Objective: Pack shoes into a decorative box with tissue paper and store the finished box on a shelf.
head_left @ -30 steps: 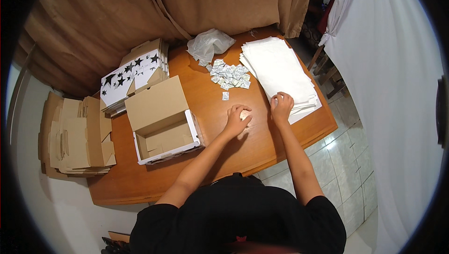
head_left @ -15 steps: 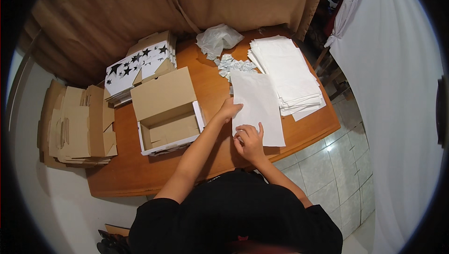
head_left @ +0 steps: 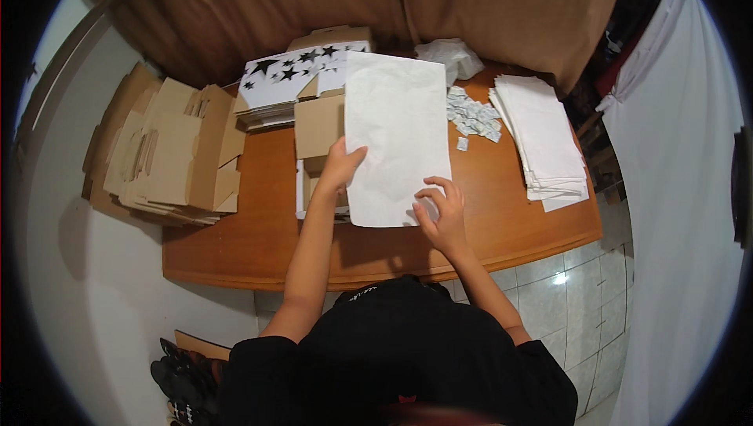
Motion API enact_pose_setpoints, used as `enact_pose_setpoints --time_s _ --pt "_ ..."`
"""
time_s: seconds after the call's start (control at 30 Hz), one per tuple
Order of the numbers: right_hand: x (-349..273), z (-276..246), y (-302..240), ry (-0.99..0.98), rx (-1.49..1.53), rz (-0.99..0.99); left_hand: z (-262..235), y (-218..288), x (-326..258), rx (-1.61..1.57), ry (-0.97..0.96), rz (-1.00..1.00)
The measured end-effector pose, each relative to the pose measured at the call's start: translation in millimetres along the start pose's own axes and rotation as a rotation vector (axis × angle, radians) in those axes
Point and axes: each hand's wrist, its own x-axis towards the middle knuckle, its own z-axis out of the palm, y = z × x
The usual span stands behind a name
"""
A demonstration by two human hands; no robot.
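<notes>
My left hand (head_left: 342, 165) is closed on the left edge of a white paper-like sheet (head_left: 398, 136), thumb on top. The sheet is raised above the table and covers much of the open cardboard box (head_left: 318, 129), of which the raised brown lid and part of the left side still show. By the sheet's lower right corner is my right hand (head_left: 443, 220), its fingers apart and slightly curled, with nothing in it. Whether its fingertips touch the sheet I cannot tell.
A stack of white sheets (head_left: 543, 132) lies at the right. Small pale packets (head_left: 475, 117) are heaped beside it, below a clear plastic bag (head_left: 451, 60). Star-printed folded boxes (head_left: 269, 89) are stacked at the back left, brown cardboard blanks (head_left: 170, 147) at the far left of the table (head_left: 235, 257).
My left hand has carried the white sheet leftward, away from the sheet stack and over the open box. My right hand has followed it, still open. The whole view has shifted.
</notes>
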Motion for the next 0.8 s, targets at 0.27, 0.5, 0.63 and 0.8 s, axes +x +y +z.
enact_pose_setpoints --time_s 0.27,0.5,0.63,0.8 --pt "37.1 70.7 2.1 -0.08 0.022 0.019 -96.0 -51.1 -7.2 0.062 0.139 -0.174" --pt "62.5 105.8 9.1 -0.153 -0.105 0.021 -98.8 -76.2 1.0 0.138 0.136 -0.123" --pt "81.9 118.1 9.4 -0.171 -0.148 0.02 -103.9 -85.0 11.4 0.261 0.139 -0.069" --pt "100.0 133.8 44.7 -0.221 -0.207 0.027 -95.4 -66.8 -0.1 0.537 0.323 0.171"
